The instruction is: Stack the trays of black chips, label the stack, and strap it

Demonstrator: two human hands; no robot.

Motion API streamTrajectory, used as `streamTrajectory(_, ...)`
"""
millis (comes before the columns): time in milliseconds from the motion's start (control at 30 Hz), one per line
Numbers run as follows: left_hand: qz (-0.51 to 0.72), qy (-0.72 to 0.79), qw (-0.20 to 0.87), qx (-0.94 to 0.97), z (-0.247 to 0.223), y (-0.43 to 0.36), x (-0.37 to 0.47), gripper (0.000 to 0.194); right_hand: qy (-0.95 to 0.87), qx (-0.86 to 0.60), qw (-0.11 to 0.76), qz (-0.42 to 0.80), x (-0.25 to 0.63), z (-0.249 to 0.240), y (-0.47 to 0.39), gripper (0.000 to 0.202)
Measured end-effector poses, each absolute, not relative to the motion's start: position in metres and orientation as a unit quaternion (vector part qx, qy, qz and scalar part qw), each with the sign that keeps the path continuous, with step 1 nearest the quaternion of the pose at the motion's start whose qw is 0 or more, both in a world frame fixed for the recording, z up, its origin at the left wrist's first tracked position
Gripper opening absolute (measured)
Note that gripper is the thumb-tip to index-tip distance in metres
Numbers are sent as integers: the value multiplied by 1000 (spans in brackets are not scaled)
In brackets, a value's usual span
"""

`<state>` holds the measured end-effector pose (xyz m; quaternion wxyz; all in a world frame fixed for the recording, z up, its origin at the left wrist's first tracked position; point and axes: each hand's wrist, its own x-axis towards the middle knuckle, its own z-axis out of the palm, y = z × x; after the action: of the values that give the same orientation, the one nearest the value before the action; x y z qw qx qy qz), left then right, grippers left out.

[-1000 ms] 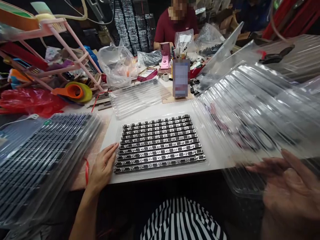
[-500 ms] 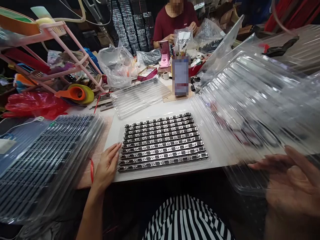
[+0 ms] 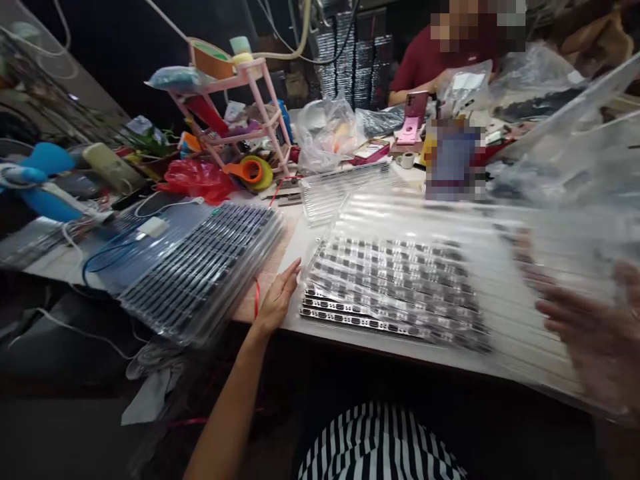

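Head view: covering step, by the look of it. Right hand (image 3: 595, 320) clamped on clear ribbed tray (image 3: 500, 267), hovering over filled tray (image 3: 390, 293) of about nine connector strips on tabletop (image 3: 300, 240). Left hand (image 3: 280, 297) flat, fingers together, touching its left edge. Next: lowering aligned. One stack (image 3: 200, 273) farther left.

Light: bright overhead on the surface (image 3: 320, 233), dim toward 9 and 6 o'clock.
Glare: white streaks on the clear tray (image 3: 500, 267).
Blur: right hand (image 3: 595, 333) at 3 o'clock smeared.
Distortion: edges bend outward.
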<state>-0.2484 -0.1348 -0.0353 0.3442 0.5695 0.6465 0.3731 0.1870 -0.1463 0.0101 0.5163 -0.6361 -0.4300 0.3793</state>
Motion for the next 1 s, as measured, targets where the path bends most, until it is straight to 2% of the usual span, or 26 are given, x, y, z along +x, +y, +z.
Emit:
streamTrajectory(100,392,635,395,536,-28,-140,-251,60,-363,-593,527,489,151,18,-124,61)
streamTrajectory(200,407,622,433,510,-25,-142,-252,59,-340,-605,463,551,135,16,-111,62)
streamTrajectory(333,399,619,393,550,-31,-138,-251,55,-341,-633,414,558,141,5,-100,70)
streamTrajectory(433,373,630,327,598,-35,-133,-250,47,-418,-672,401,461,151,-4,-95,70)
streamTrajectory(567,355,654,292,600,-37,-131,-251,48,-618,-696,319,176,154,-16,-89,48)
streamTrajectory(633,348,661,286,600,-41,-130,-254,52,-690,-662,278,93,151,-21,-87,43)
streamTrajectory(733,335,650,262,630,-52,-126,-260,53,-751,-633,189,25,141,-28,-84,43)
streamTrajectory(867,313,641,171,679,-66,-124,-259,49,-796,-598,60,-63,126,-30,-81,56)
streamTrajectory(1000,293,650,127,690,-65,-125,-249,48,-817,-574,17,-56,121,-26,-76,57)
